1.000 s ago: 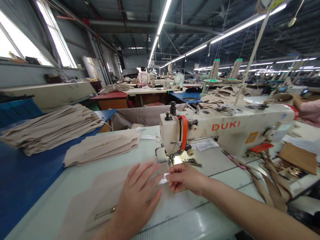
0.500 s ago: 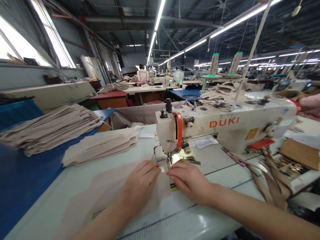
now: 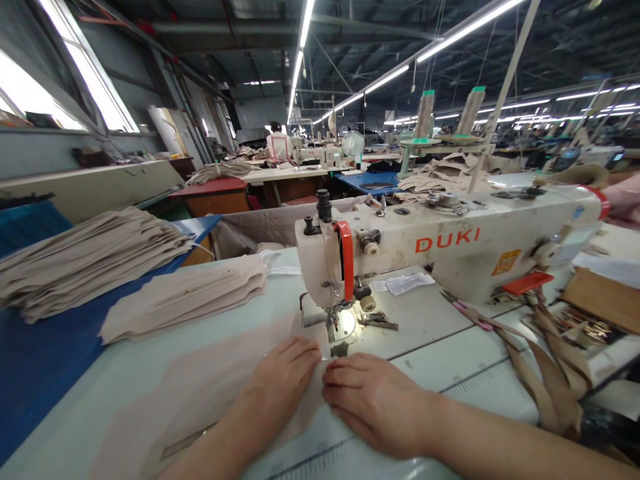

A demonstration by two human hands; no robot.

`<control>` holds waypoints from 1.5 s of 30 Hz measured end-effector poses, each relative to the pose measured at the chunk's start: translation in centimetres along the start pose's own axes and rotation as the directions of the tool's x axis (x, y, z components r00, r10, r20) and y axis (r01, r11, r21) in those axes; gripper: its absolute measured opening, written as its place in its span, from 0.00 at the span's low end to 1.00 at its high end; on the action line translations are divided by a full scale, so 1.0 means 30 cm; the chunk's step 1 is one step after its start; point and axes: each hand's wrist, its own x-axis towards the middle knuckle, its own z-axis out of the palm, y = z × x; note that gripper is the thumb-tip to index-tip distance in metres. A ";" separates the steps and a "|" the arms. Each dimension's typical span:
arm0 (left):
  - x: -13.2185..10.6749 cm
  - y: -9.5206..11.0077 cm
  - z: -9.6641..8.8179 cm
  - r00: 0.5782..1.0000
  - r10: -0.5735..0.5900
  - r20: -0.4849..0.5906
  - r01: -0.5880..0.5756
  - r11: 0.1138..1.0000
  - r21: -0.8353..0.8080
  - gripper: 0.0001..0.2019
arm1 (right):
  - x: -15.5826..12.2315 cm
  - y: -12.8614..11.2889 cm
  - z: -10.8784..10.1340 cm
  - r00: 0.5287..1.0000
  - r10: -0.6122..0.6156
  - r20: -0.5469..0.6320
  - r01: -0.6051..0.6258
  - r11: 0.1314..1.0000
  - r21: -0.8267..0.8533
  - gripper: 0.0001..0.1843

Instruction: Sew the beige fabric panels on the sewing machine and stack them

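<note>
A pale beige fabric panel (image 3: pixel 200 367) lies over the table left of the sewing machine's needle area, with a slot-like opening on its lower part, partly behind my left forearm. My left hand (image 3: pixel 283 383) rests on it, fingers closed together near its right edge. At that same edge my right hand (image 3: pixel 373 400) pinches the fabric, its fingertips close to my left ones. Just beyond both hands, the lit presser foot (image 3: pixel 336 320) of the sewing machine (image 3: pixel 450 240) stands at the panel's far corner; whether it presses on the cloth I cannot tell.
Beige cut panels (image 3: pixel 185 297) lie stacked on the table at left, with a larger pile (image 3: pixel 95 253) on a blue surface (image 3: pixel 55 360) beyond. Right of the machine bed are scissors (image 3: pixel 470 313), brown straps (image 3: pixel 555 373) and metal pieces (image 3: pixel 590 330). Thread cones (image 3: pixel 425 117) stand behind.
Both hands have drawn back from the needle toward me, still at the panel's edge. More of the lit needle plate shows. The whole view has shifted slightly.
</note>
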 end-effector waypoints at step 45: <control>-0.008 -0.002 -0.009 1.000 -0.017 0.025 0.018 1.000 -0.007 0.16 | 0.016 0.019 -0.046 0.996 0.063 0.059 -0.066 0.996 0.055 0.11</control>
